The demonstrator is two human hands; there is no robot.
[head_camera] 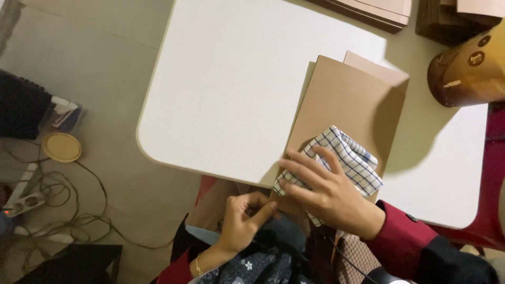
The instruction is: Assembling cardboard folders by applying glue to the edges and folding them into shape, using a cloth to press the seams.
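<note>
With its fingers spread flat, the right hand (329,192) should keep pinning the checked cloth (344,158) on the brown card sheet (342,100) while the left hand (244,218), fingers pinched together, grips that sheet's near edge.

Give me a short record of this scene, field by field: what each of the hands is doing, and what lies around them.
Surface: white table
Right hand: flat, fingers spread, pressing a folded blue-and-white checked cloth
Cloth rests on: brown paper envelope lying on the table
Left hand: at the envelope's near edge, fingers pinched there
Also on table: brown jar, stack of brown sheets
Floor: cables, round lid
</note>
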